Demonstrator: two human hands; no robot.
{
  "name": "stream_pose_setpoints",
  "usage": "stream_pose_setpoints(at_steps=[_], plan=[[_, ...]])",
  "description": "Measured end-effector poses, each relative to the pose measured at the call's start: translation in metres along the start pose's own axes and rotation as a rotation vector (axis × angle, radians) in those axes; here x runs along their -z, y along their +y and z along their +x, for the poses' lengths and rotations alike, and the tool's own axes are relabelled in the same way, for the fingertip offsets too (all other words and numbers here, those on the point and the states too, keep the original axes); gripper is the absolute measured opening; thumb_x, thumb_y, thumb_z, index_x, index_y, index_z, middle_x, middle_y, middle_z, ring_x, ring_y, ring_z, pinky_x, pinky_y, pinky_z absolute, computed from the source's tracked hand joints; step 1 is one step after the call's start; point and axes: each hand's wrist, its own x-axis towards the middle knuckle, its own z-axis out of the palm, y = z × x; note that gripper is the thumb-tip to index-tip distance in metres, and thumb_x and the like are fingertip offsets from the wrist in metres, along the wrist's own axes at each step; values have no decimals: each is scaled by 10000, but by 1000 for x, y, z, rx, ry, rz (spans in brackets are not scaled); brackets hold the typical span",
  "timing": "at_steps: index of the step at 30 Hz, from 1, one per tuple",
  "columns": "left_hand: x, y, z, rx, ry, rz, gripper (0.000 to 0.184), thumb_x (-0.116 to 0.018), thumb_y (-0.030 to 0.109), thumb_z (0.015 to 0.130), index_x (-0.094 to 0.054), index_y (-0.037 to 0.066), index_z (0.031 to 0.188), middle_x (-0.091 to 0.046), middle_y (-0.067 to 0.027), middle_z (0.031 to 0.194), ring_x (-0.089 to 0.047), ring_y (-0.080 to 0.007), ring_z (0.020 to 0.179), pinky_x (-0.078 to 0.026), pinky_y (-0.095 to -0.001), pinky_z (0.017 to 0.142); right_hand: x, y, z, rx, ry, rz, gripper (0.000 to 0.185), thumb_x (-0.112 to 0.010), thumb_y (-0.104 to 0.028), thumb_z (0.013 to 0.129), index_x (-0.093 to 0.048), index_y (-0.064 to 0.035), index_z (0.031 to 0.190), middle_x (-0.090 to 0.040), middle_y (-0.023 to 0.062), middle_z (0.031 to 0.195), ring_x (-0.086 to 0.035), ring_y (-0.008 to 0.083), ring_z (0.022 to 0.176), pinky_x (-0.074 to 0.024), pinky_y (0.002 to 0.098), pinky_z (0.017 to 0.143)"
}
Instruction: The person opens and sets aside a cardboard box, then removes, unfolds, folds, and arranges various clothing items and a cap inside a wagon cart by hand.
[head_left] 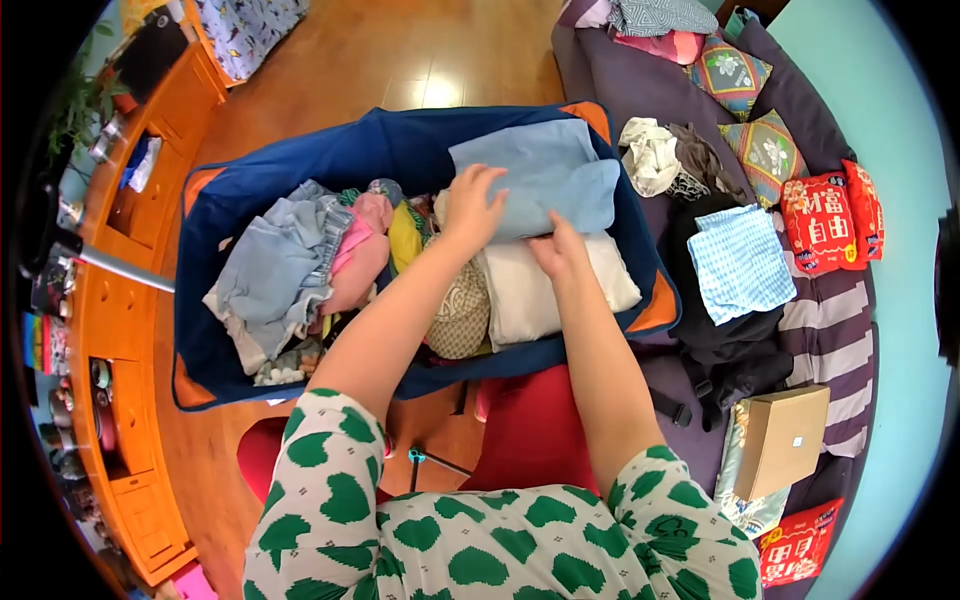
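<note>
A large blue fabric bin (pixel 400 130) with orange corners holds clothes. At its right end a light blue folded cloth (pixel 550 180) lies partly over a white folded cloth (pixel 525 300). My left hand (pixel 475 208) rests at the blue cloth's left edge, fingers apart. At the cloth's lower edge is my right hand (pixel 560 247), palm partly up, its thumb against the fabric. To the left lie a patterned tan item (pixel 462 312), a yellow piece (pixel 405 238), pink clothing (pixel 360 260) and a heap of pale denim (pixel 275 265).
On the right stands a dark sofa (pixel 615 75) with a blue checked cloth (pixel 742 262), black clothing, cushions, red packages (pixel 820 222) and a cardboard box (pixel 785 440). An orange wooden cabinet (pixel 145 400) lines the left side. A metal pole (pixel 125 267) meets the bin's left side.
</note>
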Motion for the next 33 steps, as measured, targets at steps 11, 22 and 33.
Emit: stream_pose_setpoints(at_steps=[11,22,33], plan=[[-106,-6,5,-300,-387,423,602,-590,503,930,-577,150,1418,-429,-165,1550,-344,-433,1447,-232,-619,1177,-71,-63,7,1422,-155,-2175,493,-648,-250,928,-574,-207,1413,-452,148,1531,-359,368,1447,-256,525,1190],[-71,-29,8,289,-469,243,910,-634,757,787,-436,278,1535,-185,-192,1668,-87,-467,1532,-153,-680,1172,18,-82,121,659,-235,-1741,770,-606,-506,954,-352,-117,1569,-286,189,1637,-267,345,1512,-221,393,1222],[119,-39,8,148,-1052,343,665,-602,562,930,-501,210,1485,-617,-201,1350,-592,-383,1222,-442,-412,1052,-9,-68,90,640,90,-2168,608,-417,-440,1047,-389,-77,1534,-376,252,1564,-422,400,1410,-323,460,1165]])
